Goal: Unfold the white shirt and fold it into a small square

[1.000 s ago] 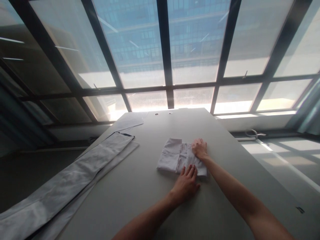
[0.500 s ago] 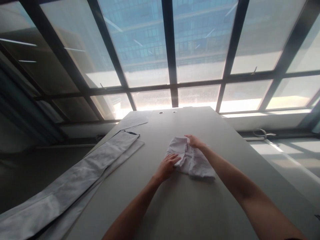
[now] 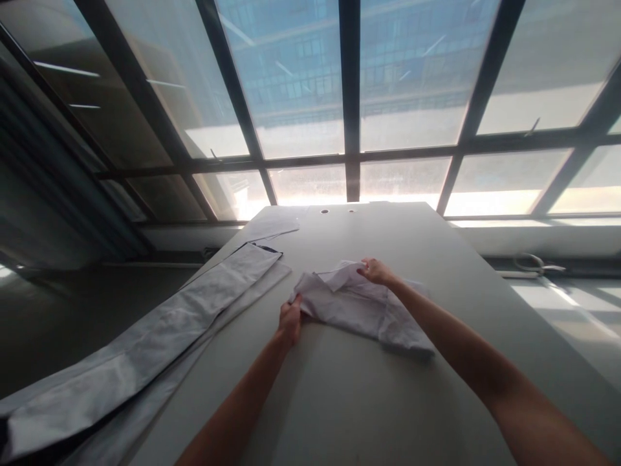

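Observation:
A white cloth (image 3: 349,307), perhaps a garment, lies partly unfolded on the pale table (image 3: 310,401). My left hand (image 3: 291,317) grips its left end, with the fingers wrapped around the edge. At the far edge, my right hand (image 3: 376,272) pinches a raised fold of the same fabric. Wrinkles run across the cloth, and its right part passes behind my right forearm. Which kind of garment it is, I cannot tell.
Long grey-white fabric pieces (image 3: 160,356) with dark edging drape along the table's left side. A thinner pale sheet (image 3: 272,224) lies at the far left corner. Two round holes pierce the table's far end. Tall windows (image 3: 301,90) stand beyond, and a coiled cable (image 3: 531,262) is at the right.
My left hand has moved left from lying on the cloth to gripping its left end. The cloth has spread wider leftward. The view has shifted slightly left.

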A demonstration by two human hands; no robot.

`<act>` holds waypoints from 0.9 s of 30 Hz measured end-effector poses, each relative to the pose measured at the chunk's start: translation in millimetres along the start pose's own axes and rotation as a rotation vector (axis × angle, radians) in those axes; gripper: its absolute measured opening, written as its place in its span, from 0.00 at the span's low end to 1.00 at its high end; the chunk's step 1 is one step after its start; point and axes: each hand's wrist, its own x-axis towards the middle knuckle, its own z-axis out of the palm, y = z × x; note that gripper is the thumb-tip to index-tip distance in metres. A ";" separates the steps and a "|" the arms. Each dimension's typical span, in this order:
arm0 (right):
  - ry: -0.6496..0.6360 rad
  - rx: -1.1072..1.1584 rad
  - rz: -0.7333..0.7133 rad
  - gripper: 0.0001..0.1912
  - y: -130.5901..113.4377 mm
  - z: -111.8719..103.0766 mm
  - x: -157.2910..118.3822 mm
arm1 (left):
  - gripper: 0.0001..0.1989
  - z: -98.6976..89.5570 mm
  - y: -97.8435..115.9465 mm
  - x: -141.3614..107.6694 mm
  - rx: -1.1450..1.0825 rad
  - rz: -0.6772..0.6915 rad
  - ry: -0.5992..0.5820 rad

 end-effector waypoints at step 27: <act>0.264 0.336 -0.017 0.14 -28.3 41.4 -80.2 | 0.42 60.1 39.2 13.0 1.261 0.397 -0.107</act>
